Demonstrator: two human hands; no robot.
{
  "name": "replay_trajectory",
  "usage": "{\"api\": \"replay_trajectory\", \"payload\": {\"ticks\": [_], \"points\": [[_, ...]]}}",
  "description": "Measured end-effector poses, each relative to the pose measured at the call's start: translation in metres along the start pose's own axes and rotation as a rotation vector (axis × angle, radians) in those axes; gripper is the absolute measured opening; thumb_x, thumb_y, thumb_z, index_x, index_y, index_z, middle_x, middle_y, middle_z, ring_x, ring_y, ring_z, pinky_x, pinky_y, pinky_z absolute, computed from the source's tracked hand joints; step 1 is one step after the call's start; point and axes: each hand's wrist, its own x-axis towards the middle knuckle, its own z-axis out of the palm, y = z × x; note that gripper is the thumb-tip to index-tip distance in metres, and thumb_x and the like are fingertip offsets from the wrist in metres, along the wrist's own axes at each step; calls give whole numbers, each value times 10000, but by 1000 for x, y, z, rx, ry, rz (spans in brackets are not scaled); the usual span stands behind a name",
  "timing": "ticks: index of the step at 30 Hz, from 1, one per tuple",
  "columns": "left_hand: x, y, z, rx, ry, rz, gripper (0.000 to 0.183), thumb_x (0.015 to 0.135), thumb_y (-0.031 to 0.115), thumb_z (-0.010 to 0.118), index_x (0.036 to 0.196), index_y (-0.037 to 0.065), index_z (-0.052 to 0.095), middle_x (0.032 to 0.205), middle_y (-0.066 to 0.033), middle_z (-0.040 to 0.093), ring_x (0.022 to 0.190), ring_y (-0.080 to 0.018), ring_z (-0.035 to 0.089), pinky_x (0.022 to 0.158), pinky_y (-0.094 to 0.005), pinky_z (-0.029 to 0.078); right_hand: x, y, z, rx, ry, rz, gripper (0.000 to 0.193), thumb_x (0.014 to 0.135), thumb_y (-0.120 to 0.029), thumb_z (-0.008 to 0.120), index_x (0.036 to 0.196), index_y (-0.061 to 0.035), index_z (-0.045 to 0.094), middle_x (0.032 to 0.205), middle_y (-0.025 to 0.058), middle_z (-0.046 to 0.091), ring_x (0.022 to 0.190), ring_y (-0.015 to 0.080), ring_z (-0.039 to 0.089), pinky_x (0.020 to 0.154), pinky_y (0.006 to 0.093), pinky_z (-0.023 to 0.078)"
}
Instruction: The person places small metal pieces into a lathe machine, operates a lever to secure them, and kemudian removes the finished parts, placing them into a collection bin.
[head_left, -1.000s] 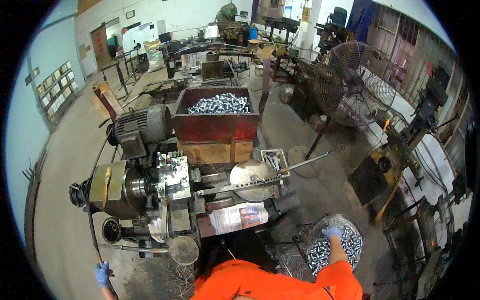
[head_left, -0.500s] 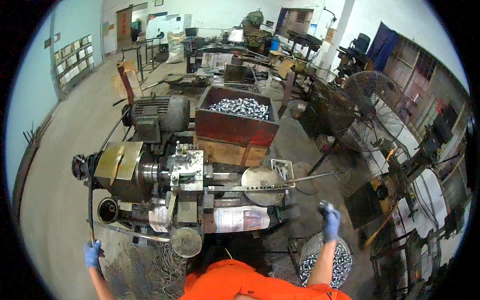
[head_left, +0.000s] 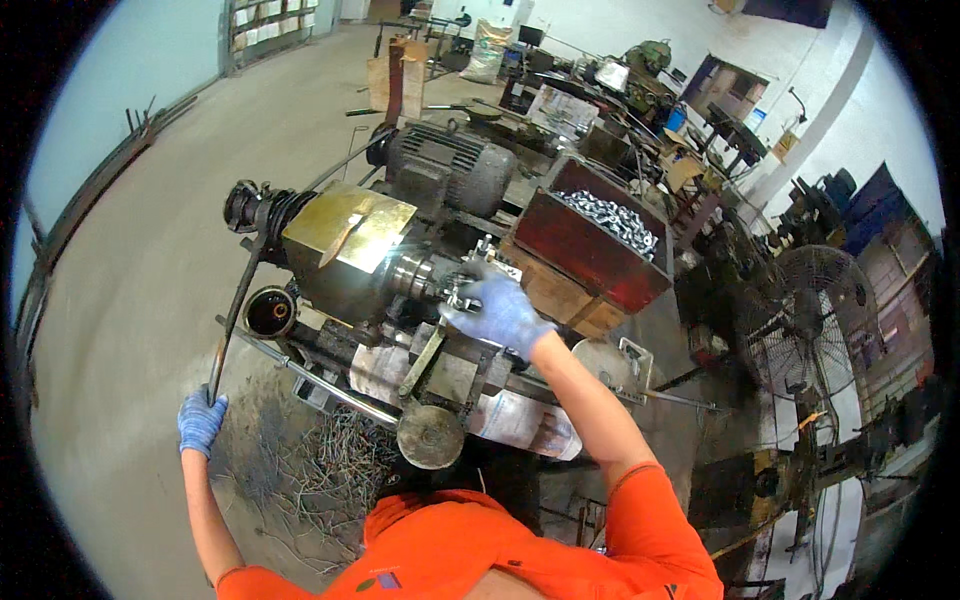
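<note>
My left hand (head_left: 203, 422), in a blue-grey glove, is closed round the lower end of a long dark lever (head_left: 240, 305) that slopes up to the left end of a lathe (head_left: 350, 270). My right hand (head_left: 503, 312), gloved alike and slightly blurred, reaches over the lathe beside its bright spindle nose (head_left: 412, 275). Its fingers are drawn together at the metal fixture there; what they hold is too blurred to name. A brass-coloured cover plate (head_left: 340, 222) with a wooden-looking strip lies on the headstock. Below my right forearm is a round handwheel (head_left: 430, 437).
Behind the lathe stand an electric motor (head_left: 450, 165) and a dark red bin (head_left: 575, 245) of shiny metal parts on a wooden crate (head_left: 560, 295). Metal shavings (head_left: 330, 460) litter the floor at front left. A large caged fan (head_left: 810, 310) stands at right.
My right hand has moved left and away from me, from above the basket of metal parts to the lathe's spindle. My left hand stays on the lever. The view has turned left.
</note>
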Motion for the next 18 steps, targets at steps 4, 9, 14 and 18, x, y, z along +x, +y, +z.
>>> {"api": "replay_trajectory", "payload": {"ticks": [4,9,14,18], "points": [[-6,-1,-3,-41,15,4,387,754,394,604,960,67,610,841,-194,623,824,-365,592,729,-442,457,49,18,59,-256,-217,122,519,703,-510,608,763,3,662,749,199,613,788,330,600,783,366,458],[-5,-6,5,-69,46,21,378,767,390,598,969,71,611,841,-194,622,819,-367,590,721,-442,454,67,23,77,-38,-289,322,571,683,-529,630,804,30,643,719,203,629,686,333,617,678,374,492],[-3,-16,11,-140,-27,-8,380,771,391,596,982,76,608,851,-199,618,824,-368,587,724,-443,450,79,4,56,108,-362,500,606,640,-514,674,922,20,625,882,236,629,848,363,610,763,388,483],[-3,-1,2,-125,-10,-16,387,772,397,593,983,74,608,863,-198,617,822,-372,586,719,-443,449,80,28,74,152,-319,500,621,648,-539,658,899,28,635,873,232,631,836,360,616,752,385,485]]}}
